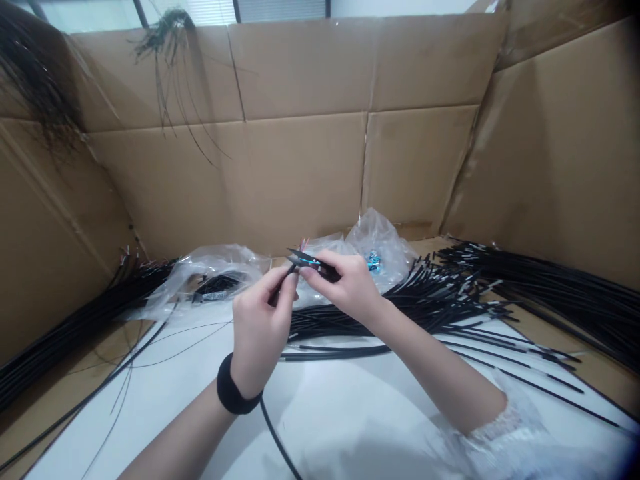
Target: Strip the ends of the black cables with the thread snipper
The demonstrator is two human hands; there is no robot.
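My left hand [260, 320] is closed in a pinch on a thin black cable [277, 437] that runs down past my wrist, which wears a black band. My right hand [345, 283] grips small black thread snips [306, 259], their pointed blades at the cable end held by the left fingers. Both hands meet above the white table top [165, 393], in front of clear plastic bags.
Piles of cut black cables lie at the right [525, 293] and at the left [65, 327]. Crumpled clear plastic bags [215, 273] sit behind the hands. Cardboard walls [300, 133] enclose the table on three sides. Loose thin wires trail over the left of the table.
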